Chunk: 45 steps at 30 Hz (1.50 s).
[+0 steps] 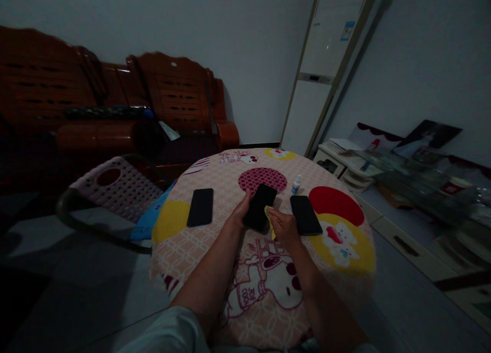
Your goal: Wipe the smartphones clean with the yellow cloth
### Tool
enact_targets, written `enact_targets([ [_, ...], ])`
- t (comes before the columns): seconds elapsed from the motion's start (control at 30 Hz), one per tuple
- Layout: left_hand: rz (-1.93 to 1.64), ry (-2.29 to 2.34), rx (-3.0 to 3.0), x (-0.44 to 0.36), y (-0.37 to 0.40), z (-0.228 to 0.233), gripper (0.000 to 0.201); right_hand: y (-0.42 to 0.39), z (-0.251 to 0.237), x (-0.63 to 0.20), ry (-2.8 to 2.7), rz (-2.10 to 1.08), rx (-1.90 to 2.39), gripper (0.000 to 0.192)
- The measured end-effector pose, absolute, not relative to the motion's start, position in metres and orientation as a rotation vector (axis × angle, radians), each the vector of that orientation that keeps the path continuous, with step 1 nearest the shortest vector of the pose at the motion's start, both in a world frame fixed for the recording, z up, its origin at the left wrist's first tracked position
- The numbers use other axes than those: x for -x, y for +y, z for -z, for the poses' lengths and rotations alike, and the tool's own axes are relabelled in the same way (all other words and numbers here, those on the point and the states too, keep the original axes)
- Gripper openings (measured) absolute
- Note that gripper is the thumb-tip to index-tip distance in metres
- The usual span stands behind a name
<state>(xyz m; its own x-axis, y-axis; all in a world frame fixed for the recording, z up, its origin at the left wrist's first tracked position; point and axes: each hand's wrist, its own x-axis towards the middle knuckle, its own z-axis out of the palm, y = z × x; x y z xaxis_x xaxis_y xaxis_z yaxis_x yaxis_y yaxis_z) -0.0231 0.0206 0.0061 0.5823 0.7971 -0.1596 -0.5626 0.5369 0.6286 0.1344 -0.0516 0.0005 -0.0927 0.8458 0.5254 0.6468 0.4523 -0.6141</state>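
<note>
My left hand (238,216) grips a black phone (260,204) by its left edge, holding it just above the round table (180,250). My right hand (284,227) holds a small yellow-green cloth (268,214) and presses it against the phone's lower right edge. A second black phone (200,206) lies flat to the left. A third black phone (306,214) lies flat to the right, close to my right hand. A small white bottle with a blue cap (295,184) stands upright behind the phones.
The table wears a pink cartoon-print cloth. A perforated pink chair (115,186) stands at the left, with a wooden sofa (115,112) behind it. A white floor-standing air conditioner (326,71) is in the corner. Low cabinets with clutter (402,174) line the right wall.
</note>
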Motion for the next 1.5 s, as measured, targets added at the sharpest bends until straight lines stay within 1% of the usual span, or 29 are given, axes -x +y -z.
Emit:
enact_targets([
  [0.1, -0.826, 0.429, -0.558, 0.024, 0.023, -0.003, 0.066, -0.055, -0.002, -0.130, -1.873, -0.310, 1.254, 0.029],
  [0.27, -0.813, 0.399, -0.500, 0.023, 0.022, -0.005, 0.070, -0.062, -0.006, -0.119, -1.997, -0.307, 1.217, 0.028],
  [0.43, -0.743, 0.453, -0.426, 0.019, 0.020, -0.006, 0.064, -0.066, -0.008, -0.112, -2.080, -0.256, 1.283, 0.032],
  [0.6, -0.651, 0.447, -0.416, 0.010, 0.018, -0.003, 0.062, -0.066, -0.009, -0.113, -2.017, -0.169, 1.412, 0.035],
  [0.77, -0.699, 0.402, -0.514, -0.002, 0.012, -0.003, 0.062, -0.063, -0.009, -0.117, -1.897, -0.111, 1.504, 0.033],
  [1.0, -0.782, 0.409, -0.577, -0.002, 0.014, -0.006, 0.073, -0.064, -0.002, -0.111, -2.093, -0.165, 1.312, 0.033],
  [1.13, -0.813, 0.443, -0.594, 0.000, 0.013, -0.008, 0.071, -0.065, -0.002, -0.108, -2.106, -0.172, 1.303, 0.034],
  [1.3, -0.744, 0.520, -0.626, -0.006, 0.008, -0.008, 0.069, -0.063, -0.006, -0.114, -1.939, -0.135, 1.401, 0.034],
  [1.5, -0.691, 0.468, -0.648, -0.010, 0.009, -0.002, 0.066, -0.061, -0.005, -0.118, -1.907, -0.120, 1.474, 0.036],
])
